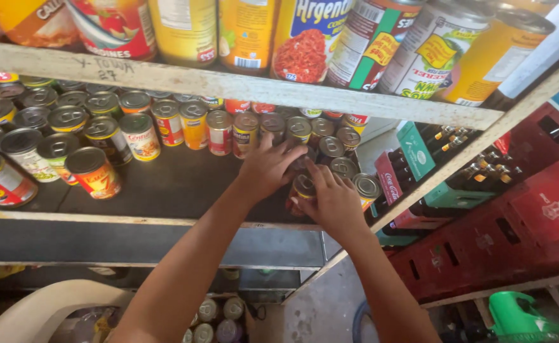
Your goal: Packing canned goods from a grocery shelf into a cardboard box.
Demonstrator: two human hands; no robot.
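Hands (268,166) (333,202) gripping can (303,188), arms outstretched.

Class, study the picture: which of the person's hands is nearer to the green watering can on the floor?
Right. The right hand is on cans at the shelf's right end, above the green watering can; the left hand lies further left.

Small red-labelled can (303,190), upright at the dark shelf's front edge, among cans.

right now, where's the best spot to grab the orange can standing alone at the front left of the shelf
Take the orange can around its round side wall, about mid-height, coming from the open shelf front. It stands upright with bare dark shelf to its right, while the cans behind it crowd the back. Its flat lid gives little to hold.
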